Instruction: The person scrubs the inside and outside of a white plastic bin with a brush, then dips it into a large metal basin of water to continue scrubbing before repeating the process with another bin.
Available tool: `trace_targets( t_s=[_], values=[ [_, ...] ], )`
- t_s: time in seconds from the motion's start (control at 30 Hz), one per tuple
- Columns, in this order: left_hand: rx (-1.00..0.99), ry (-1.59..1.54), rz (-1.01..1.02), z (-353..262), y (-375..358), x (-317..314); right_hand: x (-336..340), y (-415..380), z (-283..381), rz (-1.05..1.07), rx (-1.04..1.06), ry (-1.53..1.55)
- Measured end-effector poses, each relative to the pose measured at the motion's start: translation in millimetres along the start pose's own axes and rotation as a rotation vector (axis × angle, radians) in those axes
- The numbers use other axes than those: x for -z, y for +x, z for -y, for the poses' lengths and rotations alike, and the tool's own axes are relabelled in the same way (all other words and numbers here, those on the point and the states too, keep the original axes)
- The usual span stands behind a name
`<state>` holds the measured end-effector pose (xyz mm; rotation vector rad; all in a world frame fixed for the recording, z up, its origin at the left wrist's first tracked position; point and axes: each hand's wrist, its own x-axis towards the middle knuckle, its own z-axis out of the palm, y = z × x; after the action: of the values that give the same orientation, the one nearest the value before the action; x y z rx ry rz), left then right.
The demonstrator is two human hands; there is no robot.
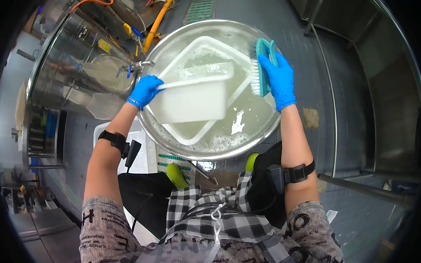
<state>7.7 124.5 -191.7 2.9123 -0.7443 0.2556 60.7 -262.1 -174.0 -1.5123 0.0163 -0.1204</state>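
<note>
Both my hands wear blue gloves. My left hand [147, 90] grips the rim of a white plastic tub [190, 103], which is tilted on its side above soapy water. In my right hand [279, 80] is a teal scrub brush [264, 71] with white bristles, its fingers wrapped round the handle. The bristles point left, apart from the tub. Beneath them stands a large round metal basin [205, 155] of cloudy water with foam at its edges. A bigger white rectangular tray [176, 58] lies in that water, partly under the tub.
A tap [145, 64] with a blue lever reaches over the basin's left rim. Shiny steel equipment [83, 57] fills the left side. On the right runs a metal rack [330, 89]. A white container [149, 145] sits at lower left, near a floor grate [170, 163].
</note>
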Motion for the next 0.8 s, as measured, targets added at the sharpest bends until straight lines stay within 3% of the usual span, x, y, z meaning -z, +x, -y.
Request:
trace_targets(
  t_s=[0.23, 0.33, 0.47, 0.53, 0.57, 0.63, 0.8],
  values=[
    [0.103, 0.038, 0.092, 6.2, -57.7, -21.7, -10.2, -6.8, 8.7, 0.05, -0.049, -0.076],
    [0.324, 0.244, 0.146, 13.6, -77.0, -32.8, -15.1, -5.9, 6.1, 0.082, -0.065, -0.086],
    [0.416, 0.341, 0.045, 11.3, -85.2, -52.6, -20.0, -2.6, -1.9, 0.102, -0.051, -0.088],
    [0.718, 0.383, 0.132, -5.5, -75.7, -55.5, -22.6, -2.3, -2.4, 0.106, -0.059, -0.082],
    [0.72, 0.38, 0.135, -0.4, -78.5, -65.3, -23.7, -2.2, -2.7, 0.108, -0.065, -0.075],
    [0.849, 0.178, 0.065, 12.6, -87.0, -96.3, -25.3, -1.1, -5.4, 0.12, -0.067, -0.093],
    [0.926, -0.153, 0.009, 22.8, -93.5, -133.8, -29.3, -2.7, -4.6, 0.144, -0.082, -0.095]
  ],
)
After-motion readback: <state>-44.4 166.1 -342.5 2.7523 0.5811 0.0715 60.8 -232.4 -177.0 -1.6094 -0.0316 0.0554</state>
